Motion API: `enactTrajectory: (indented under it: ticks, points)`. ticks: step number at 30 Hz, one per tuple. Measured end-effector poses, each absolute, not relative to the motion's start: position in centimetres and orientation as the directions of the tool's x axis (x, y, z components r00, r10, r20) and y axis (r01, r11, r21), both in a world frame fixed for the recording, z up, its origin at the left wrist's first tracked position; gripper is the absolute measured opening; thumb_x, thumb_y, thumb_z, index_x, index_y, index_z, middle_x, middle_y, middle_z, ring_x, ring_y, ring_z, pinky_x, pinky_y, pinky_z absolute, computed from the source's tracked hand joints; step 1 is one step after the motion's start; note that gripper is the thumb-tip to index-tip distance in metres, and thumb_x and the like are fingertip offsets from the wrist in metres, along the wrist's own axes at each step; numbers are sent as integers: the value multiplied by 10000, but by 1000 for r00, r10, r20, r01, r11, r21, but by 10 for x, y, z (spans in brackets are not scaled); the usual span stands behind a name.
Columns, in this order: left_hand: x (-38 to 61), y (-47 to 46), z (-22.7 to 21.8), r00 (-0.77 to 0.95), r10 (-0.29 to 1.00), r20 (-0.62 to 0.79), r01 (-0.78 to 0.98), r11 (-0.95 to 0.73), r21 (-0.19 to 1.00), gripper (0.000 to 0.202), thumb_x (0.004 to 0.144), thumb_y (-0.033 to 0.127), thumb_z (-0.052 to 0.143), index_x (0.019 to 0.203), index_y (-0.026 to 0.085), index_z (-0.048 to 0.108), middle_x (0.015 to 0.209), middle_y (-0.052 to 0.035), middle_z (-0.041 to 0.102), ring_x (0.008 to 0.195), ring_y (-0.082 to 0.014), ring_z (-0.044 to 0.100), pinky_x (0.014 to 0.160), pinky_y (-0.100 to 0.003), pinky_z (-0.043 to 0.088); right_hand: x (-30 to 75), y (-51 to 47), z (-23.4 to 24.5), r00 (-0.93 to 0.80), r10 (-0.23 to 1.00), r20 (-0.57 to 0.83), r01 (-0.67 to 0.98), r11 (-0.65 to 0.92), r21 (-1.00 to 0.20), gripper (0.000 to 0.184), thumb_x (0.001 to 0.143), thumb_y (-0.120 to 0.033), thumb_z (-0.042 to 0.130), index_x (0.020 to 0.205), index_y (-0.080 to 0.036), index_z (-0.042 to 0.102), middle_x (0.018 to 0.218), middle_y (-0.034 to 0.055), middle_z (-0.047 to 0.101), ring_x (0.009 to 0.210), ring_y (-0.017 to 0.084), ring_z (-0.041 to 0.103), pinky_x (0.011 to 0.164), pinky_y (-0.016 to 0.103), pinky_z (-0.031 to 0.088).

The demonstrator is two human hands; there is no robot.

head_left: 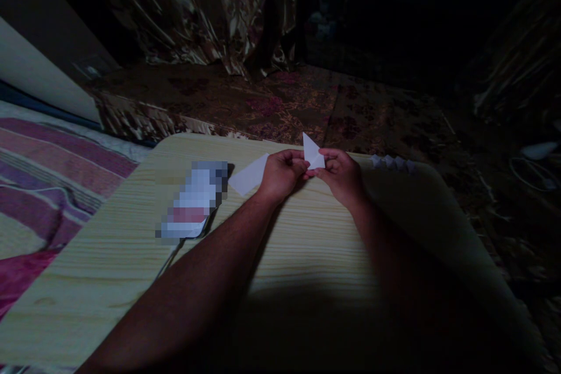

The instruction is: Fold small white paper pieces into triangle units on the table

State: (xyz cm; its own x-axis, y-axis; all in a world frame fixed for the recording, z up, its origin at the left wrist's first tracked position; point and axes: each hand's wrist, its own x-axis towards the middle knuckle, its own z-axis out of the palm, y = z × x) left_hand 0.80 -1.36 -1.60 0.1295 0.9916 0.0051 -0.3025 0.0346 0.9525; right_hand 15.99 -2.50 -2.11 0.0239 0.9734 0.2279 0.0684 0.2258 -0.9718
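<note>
A small piece of folded white paper (312,153), pointed at its top, is held up between both hands over the far part of the wooden table (307,257). My left hand (283,172) pinches its lower left side, thumb in front. On the paper's right edge, the thumb and fingers of my right hand (342,174) are closed. Beside my left hand lies a flat white sheet of paper (249,175), partly covered by that hand. Several small folded paper pieces (392,162) sit in a row to the right of my right hand, dim in shadow.
A phone (193,201) with a blurred-out screen lies on the table's left, a cable (169,260) running from it. Striped bedding (56,169) borders the table on the left. Behind stand a patterned covered surface (272,102) and curtains (228,6). The right side is very dark.
</note>
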Motion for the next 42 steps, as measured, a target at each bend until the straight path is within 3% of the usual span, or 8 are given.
enactTrajectory:
  ticks: [6, 13, 18, 23, 26, 29, 33, 42]
  points:
    - [7, -12, -21, 150, 988, 45, -311, 4, 950, 298, 679, 230, 751, 933, 104, 663, 702, -42, 695, 610, -144, 659, 594, -257, 549, 160, -24, -23, 39, 969, 242, 74, 239, -968, 494, 655, -311, 789, 1092, -201, 587, 822, 19, 705, 704, 180, 707, 681, 321, 571]
    - [8, -15, -15, 168, 984, 58, -279, -9, 960, 312, 677, 192, 723, 962, 128, 612, 669, -15, 668, 589, -156, 667, 550, -243, 522, 162, -23, -22, 89, 957, 276, 95, 268, -959, 399, 709, -360, 741, 1044, -189, 609, 888, 36, 706, 639, 124, 649, 513, 224, 476]
    - [8, -17, -12, 147, 984, 103, -195, -74, 978, 451, 609, 165, 763, 1004, 170, 545, 569, 57, 574, 498, -137, 617, 450, -192, 427, 165, -22, -22, 153, 937, 315, 223, 278, -934, 267, 845, -444, 586, 901, -184, 606, 614, -17, 626, 482, 91, 524, 456, 213, 396]
    - [8, -14, -14, 56, 995, 78, -186, -66, 980, 573, 624, 218, 765, 1146, 189, 530, 750, 7, 664, 523, -112, 597, 498, -217, 467, 168, -21, -24, 169, 914, 369, 297, 310, -903, 253, 862, -443, 557, 781, -203, 553, 545, -36, 570, 476, 94, 486, 467, 211, 362]
    - [8, -10, -18, -26, 994, 109, -252, -112, 961, 602, 631, 224, 761, 1188, 194, 535, 943, -42, 686, 668, -126, 639, 600, -246, 513, 168, -21, -23, 158, 923, 351, 268, 302, -915, 216, 861, -406, 556, 788, -203, 541, 538, -43, 561, 475, 94, 489, 477, 211, 370]
    - [8, -8, -23, 35, 988, 153, -218, -142, 966, 540, 580, 157, 771, 1104, 156, 636, 970, -58, 690, 755, -124, 637, 690, -242, 510, 167, -20, -23, 168, 933, 318, 219, 280, -935, 169, 848, -368, 566, 822, -203, 540, 514, -59, 543, 447, 89, 473, 464, 209, 368]
    - [8, -12, -24, 185, 977, 106, -99, -88, 991, 333, 656, 229, 735, 974, 131, 726, 819, -54, 719, 629, -113, 602, 598, -229, 466, 166, -18, -25, 164, 941, 295, 177, 266, -948, 145, 822, -340, 586, 852, -209, 531, 503, -72, 532, 426, 83, 462, 437, 198, 356]
    - [8, -15, -20, 159, 983, 97, -52, -89, 995, 264, 677, 305, 730, 872, 126, 734, 674, -21, 685, 510, -92, 527, 495, -211, 396, 165, -21, -22, 156, 943, 293, 159, 269, -950, 185, 751, -306, 642, 831, -213, 503, 638, -44, 596, 504, 98, 540, 459, 209, 404]
